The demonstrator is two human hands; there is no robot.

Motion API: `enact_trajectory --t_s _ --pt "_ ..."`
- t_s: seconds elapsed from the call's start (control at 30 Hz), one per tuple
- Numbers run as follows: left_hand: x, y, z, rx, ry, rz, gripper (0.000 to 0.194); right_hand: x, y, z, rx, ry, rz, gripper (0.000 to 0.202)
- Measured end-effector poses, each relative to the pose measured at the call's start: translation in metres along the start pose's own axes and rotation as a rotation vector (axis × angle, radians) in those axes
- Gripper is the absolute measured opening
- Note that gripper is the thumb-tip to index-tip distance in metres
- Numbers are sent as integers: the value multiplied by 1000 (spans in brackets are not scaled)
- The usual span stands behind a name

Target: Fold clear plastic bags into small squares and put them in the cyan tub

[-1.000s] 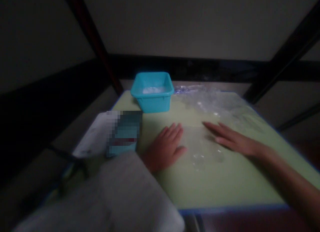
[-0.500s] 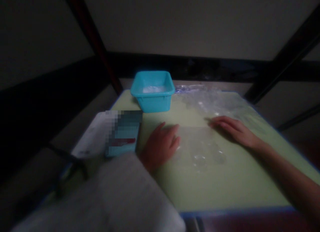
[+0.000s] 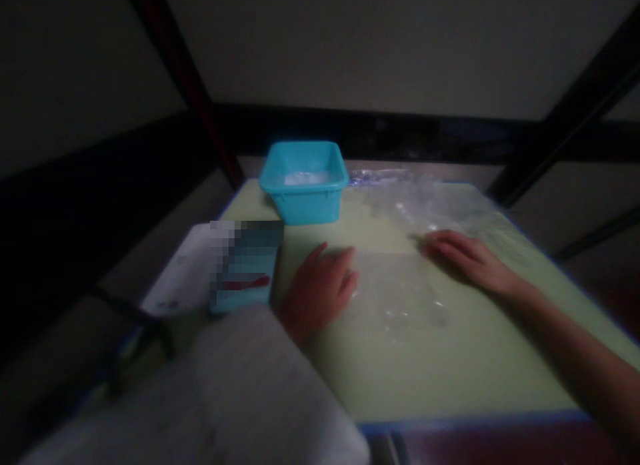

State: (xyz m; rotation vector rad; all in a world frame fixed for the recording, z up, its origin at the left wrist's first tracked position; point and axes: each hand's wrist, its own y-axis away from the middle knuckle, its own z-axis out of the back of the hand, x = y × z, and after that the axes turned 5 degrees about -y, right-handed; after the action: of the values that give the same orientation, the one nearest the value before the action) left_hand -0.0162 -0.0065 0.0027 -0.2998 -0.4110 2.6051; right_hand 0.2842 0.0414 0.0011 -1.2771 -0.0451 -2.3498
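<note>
A thin clear plastic bag or sheet lies flat on the pale yellow-green table, with round glints near its front edge. At its left edge rests my left hand, fingers spread and nothing visible in them. My right hand lies low over the table beyond the sheet's far right corner. Its fingers stretch leftward, loosely together, and I see nothing held there. The picture is dim and blurred, so whether either hand touches the plastic is unclear.
A turquoise basin with something whitish inside stands at the back left. Crumpled clear plastic spreads over the back right. On the left lie a partly pixelated phone-like object and a white paper. A grey sleeve covers the front left.
My right fingertips have shifted very slightly to the right. My left hand and the plastic sheet look the same.
</note>
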Motion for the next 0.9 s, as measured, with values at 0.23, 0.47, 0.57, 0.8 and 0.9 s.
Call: enact_trajectory --t_s 0.23,0.47,0.57,0.8,0.9 --pt "1 0 -1 7 -19 -9 30 0 1 3 2 15 -16 35" --pt "0 0 -1 15 -25 -9 31 2 2 -2 -10 -46 -49 34" --pt "0 0 -1 13 -35 -11 29 4 2 -4 -18 -100 -58 33" --pt "1 0 0 45 -24 -12 31 6 -1 -1 -57 74 29 28" --pt "1 0 -1 50 -25 -19 30 9 -1 0 -15 111 58 29"
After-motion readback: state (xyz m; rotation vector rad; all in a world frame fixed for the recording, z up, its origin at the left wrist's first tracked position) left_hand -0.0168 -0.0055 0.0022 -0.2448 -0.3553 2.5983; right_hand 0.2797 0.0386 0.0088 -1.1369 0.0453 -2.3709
